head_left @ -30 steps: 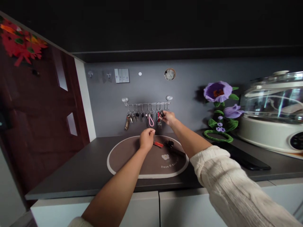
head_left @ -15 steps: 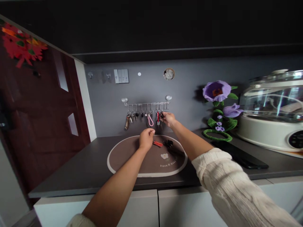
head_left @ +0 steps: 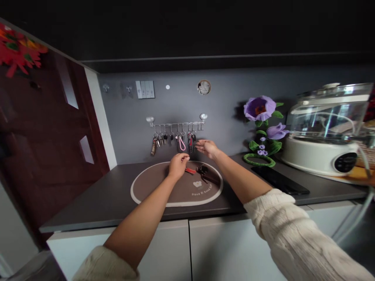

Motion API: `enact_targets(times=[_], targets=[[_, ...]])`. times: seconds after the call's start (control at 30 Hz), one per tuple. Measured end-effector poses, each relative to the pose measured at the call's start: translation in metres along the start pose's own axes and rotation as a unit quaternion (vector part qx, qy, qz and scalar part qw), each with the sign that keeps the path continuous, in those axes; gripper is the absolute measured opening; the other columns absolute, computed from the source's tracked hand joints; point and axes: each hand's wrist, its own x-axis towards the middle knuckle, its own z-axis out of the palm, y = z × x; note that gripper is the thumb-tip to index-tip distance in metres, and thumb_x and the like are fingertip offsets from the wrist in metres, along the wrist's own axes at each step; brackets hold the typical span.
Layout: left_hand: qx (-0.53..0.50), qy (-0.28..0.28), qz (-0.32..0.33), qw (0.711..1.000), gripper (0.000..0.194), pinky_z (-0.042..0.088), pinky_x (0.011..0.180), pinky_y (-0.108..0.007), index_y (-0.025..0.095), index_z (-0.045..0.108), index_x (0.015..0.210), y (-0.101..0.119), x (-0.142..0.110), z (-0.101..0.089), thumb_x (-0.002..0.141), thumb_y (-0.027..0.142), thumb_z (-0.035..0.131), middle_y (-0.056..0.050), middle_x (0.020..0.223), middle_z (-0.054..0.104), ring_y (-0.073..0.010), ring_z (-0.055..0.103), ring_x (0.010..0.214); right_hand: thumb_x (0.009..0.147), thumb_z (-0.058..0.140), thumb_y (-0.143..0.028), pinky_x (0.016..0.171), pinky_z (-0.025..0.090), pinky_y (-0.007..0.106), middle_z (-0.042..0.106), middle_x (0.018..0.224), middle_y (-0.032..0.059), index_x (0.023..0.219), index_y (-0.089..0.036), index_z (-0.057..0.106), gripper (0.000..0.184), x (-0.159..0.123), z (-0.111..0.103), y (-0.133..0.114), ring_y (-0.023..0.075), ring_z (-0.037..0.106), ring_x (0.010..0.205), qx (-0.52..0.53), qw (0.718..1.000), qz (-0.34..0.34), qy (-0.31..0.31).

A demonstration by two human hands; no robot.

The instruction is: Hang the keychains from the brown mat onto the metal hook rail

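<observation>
My right hand point(head_left: 206, 148) is beside the right end of a hook rail point(head_left: 178, 124), its fingers stretched out and holding nothing. Just left of its fingertips hang keys with a red piece point(head_left: 190, 141). More bunches dangle from the rail, among them one with a pink loop point(head_left: 182, 144) and one with a brown tag point(head_left: 153, 147). Over the mat point(head_left: 158, 191), my left hand point(head_left: 177, 166) has thumb and fingers pinched together; whatever is between them, if anything, is hidden. Near it on the mat lie a red tag point(head_left: 190, 171) and black keys point(head_left: 202, 169).
A black phone point(head_left: 279, 179) lies on the counter point(head_left: 96, 203) at right. Behind it stand purple fabric flowers point(head_left: 260, 109) on a green ring base and a white appliance with a clear top point(head_left: 316, 154). A dark cabinet point(head_left: 187, 35) overhangs the counter.
My right hand has let go of the keys at the rail's right end and drawn slightly away, fingers straightened. My left hand stays pinched over the mat. The view has shifted a little.
</observation>
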Motion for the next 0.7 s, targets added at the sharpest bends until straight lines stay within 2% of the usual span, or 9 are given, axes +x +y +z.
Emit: enact_targets(times=[0.17,0.4,0.57,0.7], targets=[[0.007,-0.016,0.018,1.000,0.014,0.043,0.072,-0.026,0.016,0.063,0.082,-0.001,-0.001,0.000,0.072,0.019,0.053,-0.004,0.082,0.064,-0.0126,0.055,0.072,0.076,0.047,-0.010,0.070,0.047,0.027,0.062,0.080,0.0040,0.078,-0.015,0.051,0.007,-0.020,-0.006,0.006,0.0090,0.058,0.065,-0.012,0.999,0.008,-0.049],[0.036,-0.058,0.046,0.997,0.016,0.042,0.072,-0.026,0.016,0.063,0.084,-0.004,-0.003,0.002,0.072,0.018,0.053,-0.004,0.079,0.063,-0.0136,0.055,0.073,0.071,0.054,-0.010,0.053,0.040,0.018,0.059,0.066,0.0010,0.072,-0.013,0.056,0.004,-0.047,-0.017,0.018,0.0048,0.049,0.051,-0.109,0.992,-0.033,-0.059],[0.072,-0.085,0.068,0.991,0.018,0.041,0.073,-0.027,0.017,0.063,0.086,-0.003,-0.005,0.004,0.072,0.019,0.052,-0.004,0.080,0.063,-0.0145,0.054,0.075,0.067,0.056,-0.010,0.053,0.037,0.018,0.053,0.055,-0.0038,0.071,-0.013,0.057,0.004,-0.055,-0.031,0.030,0.0040,0.042,0.046,-0.240,0.966,-0.077,-0.064],[0.085,-0.105,0.081,0.988,0.017,0.041,0.071,-0.027,0.017,0.063,0.085,-0.002,-0.006,0.004,0.073,0.020,0.051,-0.004,0.079,0.062,-0.0142,0.053,0.074,0.067,0.056,-0.012,0.059,0.039,0.019,0.056,0.061,-0.0019,0.077,-0.012,0.059,0.010,-0.054,-0.038,0.037,0.0049,0.045,0.052,-0.329,0.937,-0.103,-0.057]])
